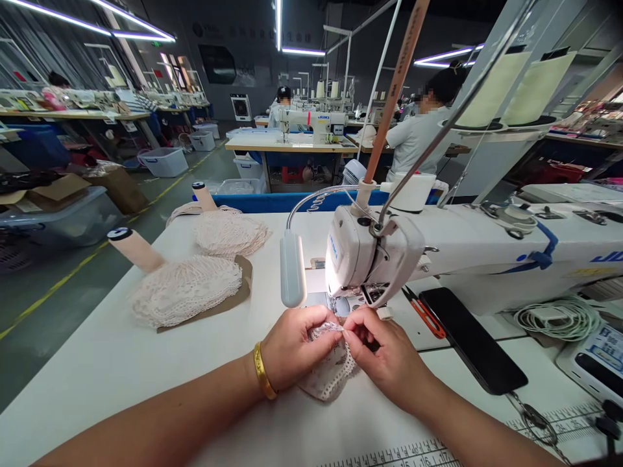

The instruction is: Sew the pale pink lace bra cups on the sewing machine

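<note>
Just in front of the needle area of a white sewing machine (348, 253), both hands pinch a piece of pale lace fabric (328, 379) with a scalloped, holed edge. My left hand (299, 344), a gold bangle at its wrist, is closed on the lace with thumb and index finger. Close against it, my right hand (382, 353) pinches the lace's upper edge between thumb and index fingertip. The rest of the piece hangs below the fingers over the white table. Fingers hide part of the lace and of the presser foot area.
Two stacks of lace pieces (189, 292) lie on the table at left, beside thread cones (136, 250). A lamp (292, 269) stands left of the needle. Orange-handled snips (428, 318), a black phone (472, 340) and a coiled cable (557, 318) lie at right. A co-worker (418, 130) sits beyond.
</note>
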### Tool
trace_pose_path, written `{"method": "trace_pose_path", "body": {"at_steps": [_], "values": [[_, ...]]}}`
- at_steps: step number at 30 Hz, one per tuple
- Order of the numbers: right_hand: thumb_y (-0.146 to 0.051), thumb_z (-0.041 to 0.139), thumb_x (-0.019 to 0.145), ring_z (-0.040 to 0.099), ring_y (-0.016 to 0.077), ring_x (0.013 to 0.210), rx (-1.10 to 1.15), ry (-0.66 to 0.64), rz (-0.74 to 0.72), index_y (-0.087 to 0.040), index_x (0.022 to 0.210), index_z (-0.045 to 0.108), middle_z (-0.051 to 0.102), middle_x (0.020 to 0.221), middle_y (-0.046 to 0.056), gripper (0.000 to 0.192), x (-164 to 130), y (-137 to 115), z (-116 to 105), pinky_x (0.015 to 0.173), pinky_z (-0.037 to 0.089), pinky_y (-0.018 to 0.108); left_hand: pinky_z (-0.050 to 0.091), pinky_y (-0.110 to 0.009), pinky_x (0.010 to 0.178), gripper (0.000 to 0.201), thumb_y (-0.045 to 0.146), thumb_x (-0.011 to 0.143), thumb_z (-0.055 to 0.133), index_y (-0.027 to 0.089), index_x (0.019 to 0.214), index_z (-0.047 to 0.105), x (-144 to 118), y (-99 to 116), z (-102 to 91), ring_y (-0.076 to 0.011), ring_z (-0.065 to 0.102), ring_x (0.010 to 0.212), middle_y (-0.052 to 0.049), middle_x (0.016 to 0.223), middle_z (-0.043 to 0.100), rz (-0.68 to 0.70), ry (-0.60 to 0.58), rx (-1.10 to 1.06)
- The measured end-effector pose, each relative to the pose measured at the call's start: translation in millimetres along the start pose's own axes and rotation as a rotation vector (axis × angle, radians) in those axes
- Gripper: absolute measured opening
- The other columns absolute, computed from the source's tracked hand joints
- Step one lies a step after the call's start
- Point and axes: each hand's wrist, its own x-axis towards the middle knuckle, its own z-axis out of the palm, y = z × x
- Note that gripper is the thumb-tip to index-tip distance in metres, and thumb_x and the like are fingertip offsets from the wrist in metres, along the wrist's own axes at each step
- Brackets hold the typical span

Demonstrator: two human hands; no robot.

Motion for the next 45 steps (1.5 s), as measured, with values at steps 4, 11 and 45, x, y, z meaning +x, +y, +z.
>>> {"method": "trace_pose_path", "body": {"at_steps": [4, 11, 45], "values": [[-0.04, 0.052, 0.104, 0.062, 0.0194, 0.081, 0.006, -0.017, 0.032, -0.026, 0.105, 0.061, 0.066, 0.089, 0.002, 0.017, -1.5, -1.8, 0.0, 0.069, 0.052, 0.031, 0.048, -0.024, 0.063, 0.019, 0.033, 0.09, 0.06, 0.018, 0.082, 0.069, -0.7, -1.6, 1.5, -0.0143, 0.061, 0.068, 0.0, 0.075, 0.07, 0.029, 0.004, 0.001], [-0.039, 0.051, 0.105, 0.059, 0.0171, 0.077, 0.025, -0.063, 0.027, -0.025, 0.098, 0.059, 0.064, 0.085, 0.0, 0.017, -0.7, -2.0, -1.6, 0.068, 0.05, 0.029, 0.043, -0.024, 0.06, 0.02, 0.032, 0.089, 0.057, 0.019, 0.075, 0.063, -0.9, -5.2, 2.9, -0.0128, 0.056, 0.064, 0.002, 0.07, 0.065, 0.061, 0.013, 0.108], [-0.019, 0.046, 0.105, 0.063, 0.0211, 0.076, -0.424, -0.08, -0.099, -0.023, 0.103, 0.071, 0.069, 0.093, 0.006, 0.026, 4.0, 22.4, 2.9, 0.065, 0.045, 0.033, 0.033, -0.041, 0.081, 0.018, 0.016, 0.1, 0.054, 0.018, 0.092, 0.07, -6.0, -16.0, 6.7, -0.0211, 0.065, 0.085, -0.003, 0.095, 0.075, 0.507, 0.095, 0.839]]}}
